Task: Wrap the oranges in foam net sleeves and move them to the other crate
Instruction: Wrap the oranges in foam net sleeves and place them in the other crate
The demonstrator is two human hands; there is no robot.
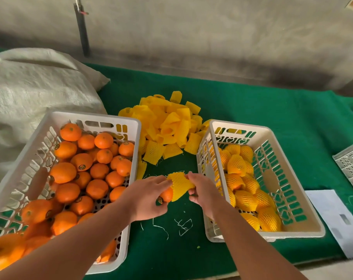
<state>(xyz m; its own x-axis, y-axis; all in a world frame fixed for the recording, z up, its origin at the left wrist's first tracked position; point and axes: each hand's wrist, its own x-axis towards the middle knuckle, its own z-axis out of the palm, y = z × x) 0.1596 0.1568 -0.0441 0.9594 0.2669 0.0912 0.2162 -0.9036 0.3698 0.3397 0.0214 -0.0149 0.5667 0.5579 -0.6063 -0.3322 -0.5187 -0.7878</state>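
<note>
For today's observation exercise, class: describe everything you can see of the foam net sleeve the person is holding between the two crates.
The foam net sleeve is bright yellow, soft-looking foam mesh in a stretchy tube shape. It is partly pulled over an orange, whose left end still shows bare. The left hand holds the orange and the sleeve's edge; the right hand pinches its other end. It is held above the green cloth, in front of the loose sleeve pile.

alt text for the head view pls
Two hands, left and right, pull a yellow foam sleeve over an orange above a green table. Left crate holds bare oranges, right crate wrapped ones; spare sleeves lie between.
</note>
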